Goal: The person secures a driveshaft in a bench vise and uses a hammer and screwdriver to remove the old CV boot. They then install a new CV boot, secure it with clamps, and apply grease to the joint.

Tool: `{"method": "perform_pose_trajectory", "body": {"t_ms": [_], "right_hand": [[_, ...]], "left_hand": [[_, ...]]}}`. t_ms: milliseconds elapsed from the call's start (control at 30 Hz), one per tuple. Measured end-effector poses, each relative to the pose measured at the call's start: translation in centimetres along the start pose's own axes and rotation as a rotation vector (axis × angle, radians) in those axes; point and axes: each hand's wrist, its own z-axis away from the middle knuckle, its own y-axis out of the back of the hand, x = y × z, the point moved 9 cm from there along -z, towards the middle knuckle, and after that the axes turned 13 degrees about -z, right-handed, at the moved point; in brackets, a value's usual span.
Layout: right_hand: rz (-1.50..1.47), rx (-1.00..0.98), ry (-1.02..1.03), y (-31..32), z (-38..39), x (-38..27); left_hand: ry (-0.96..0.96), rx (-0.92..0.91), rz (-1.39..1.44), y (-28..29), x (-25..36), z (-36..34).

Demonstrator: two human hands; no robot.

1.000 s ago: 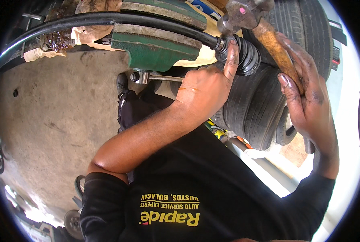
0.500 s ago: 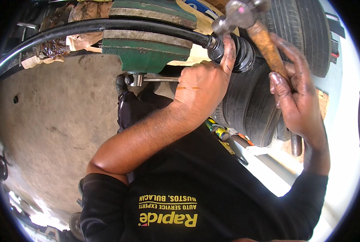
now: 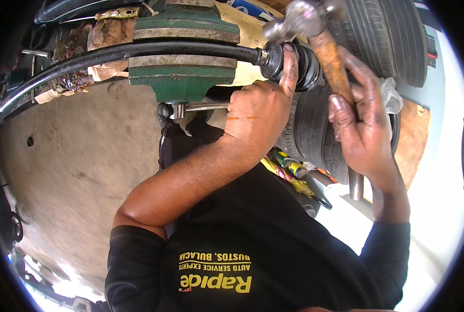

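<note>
A black axle shaft (image 3: 190, 48) lies clamped across the jaws of a green bench vise (image 3: 185, 83). At its right end is a ribbed black rubber CV boot (image 3: 307, 67) with a metal clamp band at its narrow end. My left hand (image 3: 258, 109) is closed at the boot, one digit laid up along the rubber and the others curled; their tips are hidden. In my right hand (image 3: 364, 119) is a ball-peen hammer (image 3: 332, 57), gripped round its worn wooden handle. The hammer's slightly blurred metal head is raised just above the boot in the picture.
Stacked tires (image 3: 383, 41) stand to the right, with more tires (image 3: 310, 130) under the boot. A clear plastic bag (image 3: 391, 96) lies beside them. Below are an umbrella (image 3: 289, 179) and bottles. Greasy parts and rags (image 3: 104, 41) lie left of the vise, above the concrete floor (image 3: 81, 145).
My right hand and the hammer have shifted left in the picture. The vise and shaft appear slightly lower and farther left, as the view has moved. My left hand stays at the boot.
</note>
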Motion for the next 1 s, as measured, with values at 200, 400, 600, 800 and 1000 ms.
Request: {"method": "perform_pose_trajectory", "body": {"t_ms": [200, 400, 600, 800, 1000], "right_hand": [[0.050, -0.050, 0.169, -1.2, 0.3, 0.0], [-0.023, -0.009, 0.027, -1.2, 0.9, 0.1], [-0.419, 0.232, 0.006, 1.0, 4.1, 1.0], [-0.582, 0.340, 0.006, -1.9, 7.2, 3.8], [-0.637, 0.404, -0.345, -8.0, 9.8, 3.6]], "left_hand": [[-0.023, -0.050, -0.004, -0.1, 0.2, 0.0], [-0.041, -0.109, 0.083, 0.6, -0.1, -0.4], [-0.099, -0.203, 0.276, 5.2, -1.9, 1.8], [-0.175, 0.155, 0.487, 12.5, -11.2, -3.6], [-0.905, -0.145, 0.538, 7.4, -6.1, -12.3]]}}
